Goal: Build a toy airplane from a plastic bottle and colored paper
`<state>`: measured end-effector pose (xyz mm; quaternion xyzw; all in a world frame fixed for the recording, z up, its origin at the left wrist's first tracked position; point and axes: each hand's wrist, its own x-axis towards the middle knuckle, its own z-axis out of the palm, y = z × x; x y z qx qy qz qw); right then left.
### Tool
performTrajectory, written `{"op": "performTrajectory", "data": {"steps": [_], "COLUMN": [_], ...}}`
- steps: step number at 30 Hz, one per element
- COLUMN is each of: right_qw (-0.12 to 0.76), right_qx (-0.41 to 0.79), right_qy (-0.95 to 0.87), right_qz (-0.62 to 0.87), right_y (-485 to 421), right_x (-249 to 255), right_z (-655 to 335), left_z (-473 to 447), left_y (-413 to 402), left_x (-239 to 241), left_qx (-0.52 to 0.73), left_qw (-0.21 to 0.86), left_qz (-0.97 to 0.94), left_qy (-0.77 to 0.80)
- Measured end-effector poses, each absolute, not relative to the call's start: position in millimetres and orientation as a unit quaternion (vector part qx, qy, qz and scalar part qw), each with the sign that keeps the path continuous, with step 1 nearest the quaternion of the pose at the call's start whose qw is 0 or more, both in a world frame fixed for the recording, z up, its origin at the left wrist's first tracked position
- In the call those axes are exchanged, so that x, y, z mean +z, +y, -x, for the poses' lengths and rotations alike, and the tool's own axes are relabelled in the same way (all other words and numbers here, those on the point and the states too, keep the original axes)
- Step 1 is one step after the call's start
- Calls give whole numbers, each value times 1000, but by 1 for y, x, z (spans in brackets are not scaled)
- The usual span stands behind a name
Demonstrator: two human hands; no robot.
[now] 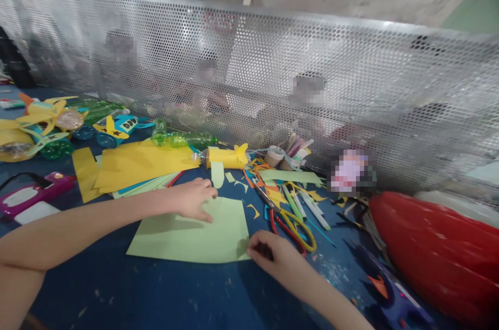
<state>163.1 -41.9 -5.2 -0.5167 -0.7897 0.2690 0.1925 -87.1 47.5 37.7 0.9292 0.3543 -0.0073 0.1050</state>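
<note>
A light green paper sheet (pixel 195 236) lies flat on the blue table (pixel 156 293) in front of me. My left hand (pixel 193 197) rests on its upper edge with the fingers curled down on the paper. My right hand (pixel 273 254) is at the sheet's lower right corner, fingers bent and pinching that corner. Scissors (pixel 294 226) with red and yellow handles lie just right of the sheet, beside my right hand.
Yellow paper sheets (pixel 136 163), paper scraps, green bottles (pixel 183 139) and bottle crafts (pixel 42 127) lie beyond. A glue gun (pixel 35 192) sits left, a red shiny object (pixel 440 252) right. A perforated metal screen (pixel 273 80) walls the back; people sit behind it.
</note>
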Motion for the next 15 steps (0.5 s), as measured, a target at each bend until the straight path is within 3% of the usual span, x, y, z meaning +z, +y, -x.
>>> {"op": "performTrajectory", "data": {"steps": [15], "right_qw": [218], "right_qx": [301], "right_qy": [-747], "right_qz": [550], "right_y": [-40], "right_x": [-4], "right_z": [-162], "left_z": [84], "left_y": [-2], "left_x": [51], "left_qx": [-27], "left_qw": [152], "left_qz": [-953], "left_qy": [260]}}
